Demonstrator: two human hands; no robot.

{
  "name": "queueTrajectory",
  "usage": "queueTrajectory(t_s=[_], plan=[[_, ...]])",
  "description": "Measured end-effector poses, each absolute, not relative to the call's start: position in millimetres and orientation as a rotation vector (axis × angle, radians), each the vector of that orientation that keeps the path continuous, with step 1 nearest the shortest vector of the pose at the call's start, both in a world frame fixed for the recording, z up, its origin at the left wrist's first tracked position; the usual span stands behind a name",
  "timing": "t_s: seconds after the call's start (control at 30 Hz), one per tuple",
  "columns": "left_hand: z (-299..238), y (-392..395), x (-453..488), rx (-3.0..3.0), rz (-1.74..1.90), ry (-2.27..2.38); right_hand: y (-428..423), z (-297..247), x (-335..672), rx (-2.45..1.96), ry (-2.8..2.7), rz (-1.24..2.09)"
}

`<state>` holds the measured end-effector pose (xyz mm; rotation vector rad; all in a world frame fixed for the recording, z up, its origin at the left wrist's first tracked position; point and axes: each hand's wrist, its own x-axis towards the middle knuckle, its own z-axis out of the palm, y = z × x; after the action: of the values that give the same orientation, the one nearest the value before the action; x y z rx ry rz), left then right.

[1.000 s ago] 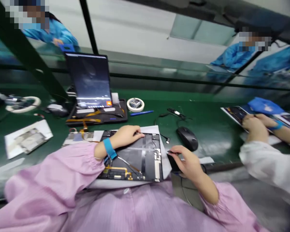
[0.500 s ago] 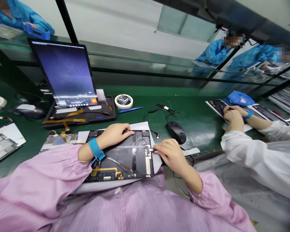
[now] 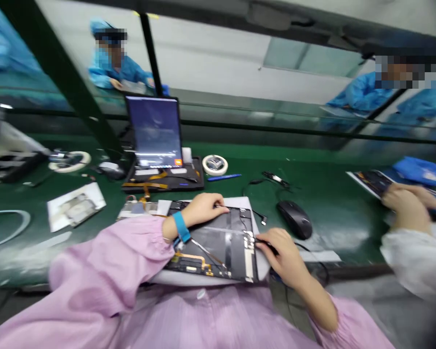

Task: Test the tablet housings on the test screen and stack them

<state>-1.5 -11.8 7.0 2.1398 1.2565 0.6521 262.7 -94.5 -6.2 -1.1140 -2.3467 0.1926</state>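
Observation:
An opened tablet (image 3: 221,242) with black inner parts and orange flex cables lies on a white sheet at the bench's near edge. My left hand (image 3: 203,209) rests with fingers curled on its upper left part, a blue wrist strap just behind it. My right hand (image 3: 285,252) is at the tablet's right edge, fingers pinched on a small dark tool or connector whose tip touches the white strip there.
A black mouse (image 3: 295,219) and a loose cable (image 3: 272,179) lie to the right. Behind stand an upright lit screen (image 3: 154,132) on a black tray, a tape roll (image 3: 215,165) and a blue pen (image 3: 223,177). A co-worker's hand (image 3: 403,206) works at the far right.
The camera swung and the picture is more blurred. My right hand stays at the tablet's right edge; my left hand has not shifted on the tablet.

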Motion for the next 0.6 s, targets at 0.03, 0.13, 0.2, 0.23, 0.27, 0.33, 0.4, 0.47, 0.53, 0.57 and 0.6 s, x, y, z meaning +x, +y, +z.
queueTrajectory(t_s=[0.03,0.13,0.2,0.23,0.27,0.33,0.4,0.47,0.53,0.57,0.6], plan=[[15,-12,-3,2.129,0.763,1.228,-93,-9,265,-1.123,-2.343,0.231],[49,-8,-26,1.981,1.221,1.263,-87,-17,271,-1.12,-2.334,0.287],[73,1,-63,1.768,1.502,1.385,-83,-20,274,-1.112,-2.331,0.279],[81,7,-87,1.661,1.604,1.471,-82,-21,274,-1.112,-2.329,0.269],[85,15,-113,1.562,1.648,1.585,-81,-22,274,-1.113,-2.328,0.257],[81,33,-166,1.407,1.593,1.932,-81,-22,274,-1.115,-2.326,0.228],[65,50,-207,1.383,1.471,2.053,-80,-22,273,-1.111,-2.327,0.199],[44,62,-232,1.454,1.303,2.055,-80,-22,273,-1.103,-2.331,0.174],[26,68,-241,1.551,1.184,2.011,-79,-24,275,-1.098,-2.337,0.154],[20,69,-242,1.594,1.154,1.993,-79,-25,276,-1.098,-2.34,0.145],[14,69,-242,1.631,1.137,1.985,-79,-26,277,-1.099,-2.344,0.139]])
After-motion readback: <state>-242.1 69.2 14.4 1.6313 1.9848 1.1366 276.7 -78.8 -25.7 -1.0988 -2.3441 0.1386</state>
